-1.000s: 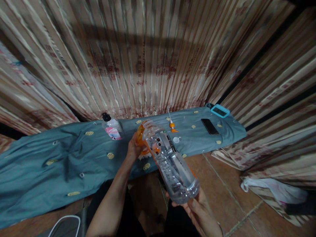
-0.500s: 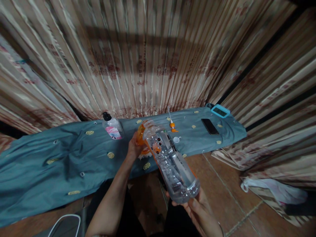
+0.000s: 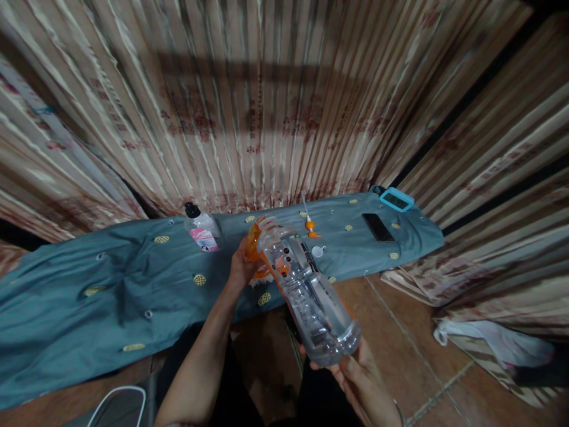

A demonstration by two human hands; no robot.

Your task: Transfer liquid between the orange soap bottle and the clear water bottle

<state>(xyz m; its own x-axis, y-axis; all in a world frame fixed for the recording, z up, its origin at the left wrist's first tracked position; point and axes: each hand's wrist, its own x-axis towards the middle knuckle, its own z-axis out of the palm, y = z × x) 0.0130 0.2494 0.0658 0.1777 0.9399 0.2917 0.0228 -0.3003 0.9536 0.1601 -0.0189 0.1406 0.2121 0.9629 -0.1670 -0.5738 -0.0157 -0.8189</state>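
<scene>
My right hand (image 3: 362, 379) grips the base of a large clear plastic bottle (image 3: 311, 296) with an orange-trimmed label, tilted so its neck points away from me and down. My left hand (image 3: 241, 267) holds an orange translucent container (image 3: 253, 246) right at the bottle's mouth, over the blue cloth (image 3: 111, 296). The bottle hides most of the orange container and the spot where the two meet.
On the cloth lie a clear bottle with a black cap and pink label (image 3: 202, 230), an orange pump part (image 3: 310, 225), a small white cap (image 3: 317, 251), a dark phone (image 3: 377, 228) and a light-blue device (image 3: 395, 199). Striped curtains hang behind. A white plastic bag (image 3: 493, 344) lies on the tiled floor.
</scene>
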